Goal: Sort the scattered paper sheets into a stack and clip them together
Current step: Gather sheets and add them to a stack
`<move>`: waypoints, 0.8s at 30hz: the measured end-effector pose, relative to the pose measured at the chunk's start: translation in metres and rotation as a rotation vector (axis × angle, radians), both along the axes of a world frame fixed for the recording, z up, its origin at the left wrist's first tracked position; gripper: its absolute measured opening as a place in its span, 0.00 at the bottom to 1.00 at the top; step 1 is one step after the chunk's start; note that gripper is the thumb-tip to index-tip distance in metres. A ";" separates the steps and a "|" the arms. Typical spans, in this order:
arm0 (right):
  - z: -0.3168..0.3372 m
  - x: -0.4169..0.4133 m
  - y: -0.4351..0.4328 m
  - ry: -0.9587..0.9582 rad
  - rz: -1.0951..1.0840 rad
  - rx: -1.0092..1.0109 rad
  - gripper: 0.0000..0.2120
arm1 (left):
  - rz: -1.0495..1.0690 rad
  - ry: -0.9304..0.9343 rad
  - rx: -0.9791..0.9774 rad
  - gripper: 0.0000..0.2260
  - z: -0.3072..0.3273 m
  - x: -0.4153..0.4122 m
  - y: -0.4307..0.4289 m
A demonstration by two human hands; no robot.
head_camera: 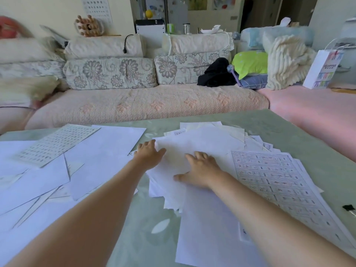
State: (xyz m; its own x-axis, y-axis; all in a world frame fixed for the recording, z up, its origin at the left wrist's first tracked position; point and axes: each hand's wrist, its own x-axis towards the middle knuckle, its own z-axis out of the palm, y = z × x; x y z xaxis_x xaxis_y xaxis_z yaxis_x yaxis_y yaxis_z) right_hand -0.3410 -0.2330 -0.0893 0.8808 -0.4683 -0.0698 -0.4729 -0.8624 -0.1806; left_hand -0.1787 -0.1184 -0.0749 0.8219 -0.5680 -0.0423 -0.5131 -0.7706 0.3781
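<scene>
- Right hand (200, 172) palm-down on top of the fanned pile of sheets (204, 139), fingers straight and spread, gripping nothing, just pressing on the paper.
- Left hand (149, 154) at the left edge of the same pile, thumb lying over the top blank sheet (192, 149); impossible to tell whether the fingers pinch the edge or only rest there.
- Pile on the right half of the glass table (317, 151), edges splayed out to the far right, not squared up.
- Printed grid sheet (279, 180) sticking out of the pile to the right, partly under the right forearm.
- Scattered loose sheets (106, 151) on the left half of the table, overlapping at odd angles, apart from the pile; among them a sheet with printed rows (55, 145) on top at the far left.
- Black binder clip (348, 207) on the table at the right edge of view, just beside the pile, untouched.
- Beyond the table, a sofa (146, 106) with floral cushions, and a white paper bag (321, 70) at far right.
</scene>
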 end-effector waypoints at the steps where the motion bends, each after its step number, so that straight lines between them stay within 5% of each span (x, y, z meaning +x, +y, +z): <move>1: 0.000 0.002 0.000 -0.007 -0.011 -0.018 0.46 | 0.019 0.045 0.009 0.30 -0.003 0.005 -0.003; 6: 0.007 0.005 -0.004 -0.093 0.062 -0.063 0.29 | 0.090 0.070 -0.124 0.30 -0.007 0.012 -0.015; 10: 0.010 0.002 -0.002 -0.111 0.147 -0.103 0.24 | 0.230 0.402 -0.519 0.35 0.001 0.015 -0.013; 13: 0.011 0.001 0.004 -0.211 0.145 -0.021 0.18 | 0.263 0.423 -0.619 0.20 0.011 0.013 -0.002; 18: 0.011 -0.004 0.008 -0.286 0.190 -0.021 0.22 | 0.268 0.522 -0.707 0.12 0.026 0.000 0.042; 24: 0.017 -0.015 0.038 -0.323 0.244 0.300 0.28 | 0.248 0.887 -0.638 0.12 0.036 -0.012 0.121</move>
State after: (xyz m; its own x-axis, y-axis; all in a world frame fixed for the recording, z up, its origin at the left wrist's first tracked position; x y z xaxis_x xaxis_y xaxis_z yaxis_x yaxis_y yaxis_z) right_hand -0.3563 -0.1945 -0.0726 0.9609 -0.2471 0.1249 -0.1427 -0.8286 -0.5413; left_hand -0.1904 0.0022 -0.0385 0.7391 -0.5194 -0.4289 0.2752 -0.3483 0.8961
